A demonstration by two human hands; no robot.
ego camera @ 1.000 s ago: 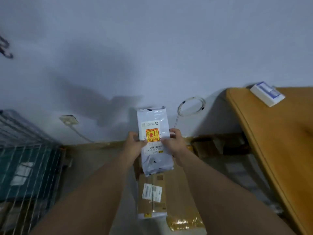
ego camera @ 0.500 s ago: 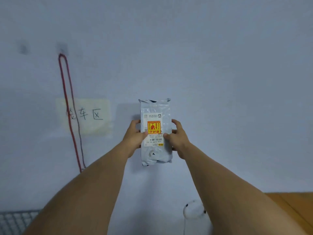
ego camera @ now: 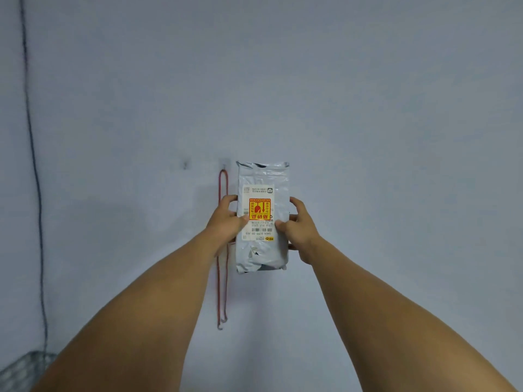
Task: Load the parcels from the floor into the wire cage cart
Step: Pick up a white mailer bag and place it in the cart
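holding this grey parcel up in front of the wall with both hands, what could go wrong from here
1. The grey parcel carries a red and yellow sticker that looks like a fragile mark, so a drop or a toss may damage what is inside.
2. The left hand and right hand pinch only its side edges; the slick, wrinkled film could slip.
3. The red cord hangs on the wall right beside the left hand and might snag as the parcel swings away.
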